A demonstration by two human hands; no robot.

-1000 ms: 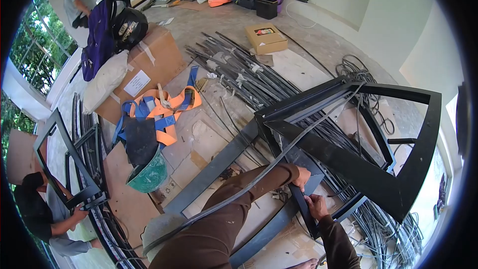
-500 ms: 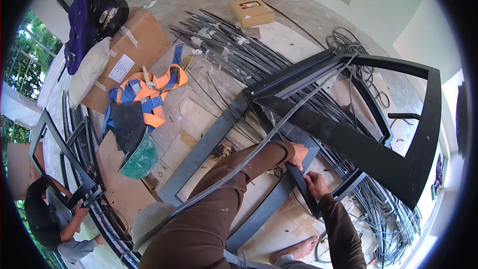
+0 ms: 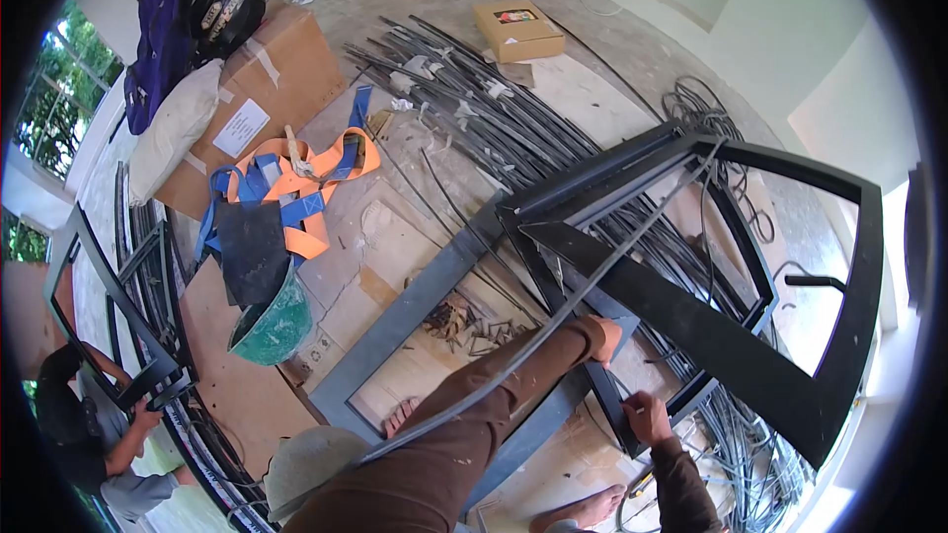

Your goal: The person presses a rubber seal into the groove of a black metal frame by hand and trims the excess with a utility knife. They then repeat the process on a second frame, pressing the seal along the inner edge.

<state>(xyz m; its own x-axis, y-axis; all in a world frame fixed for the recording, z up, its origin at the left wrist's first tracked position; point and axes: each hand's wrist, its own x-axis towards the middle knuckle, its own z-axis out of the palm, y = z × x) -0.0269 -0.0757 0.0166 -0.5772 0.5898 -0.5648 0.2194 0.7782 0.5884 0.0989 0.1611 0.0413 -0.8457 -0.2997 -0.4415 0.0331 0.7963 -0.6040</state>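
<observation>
A black metal window frame (image 3: 731,336) with a curved side stands tilted in front of me, its lower corner near my knees. My left hand (image 3: 604,334) grips the frame's lower bar where a long grey rubber strip (image 3: 592,286) runs diagonally up across the frame. Lower down on the same bar, my right hand (image 3: 649,419) pinches its edge. Both arms wear brown sleeves. A second grey frame (image 3: 415,306) lies flat on the floor under the black one.
Bundles of grey strips (image 3: 464,109) and coiled cable (image 3: 711,128) cover the floor. A green helmet (image 3: 272,321), an orange-blue harness (image 3: 296,188) and cardboard boxes (image 3: 267,89) lie at left. At lower left a person (image 3: 89,434) holds another black frame (image 3: 109,316).
My right hand slid down the lower bar while my left hand stayed on it. The view shifted slightly, and a bare foot now shows inside the flat grey frame.
</observation>
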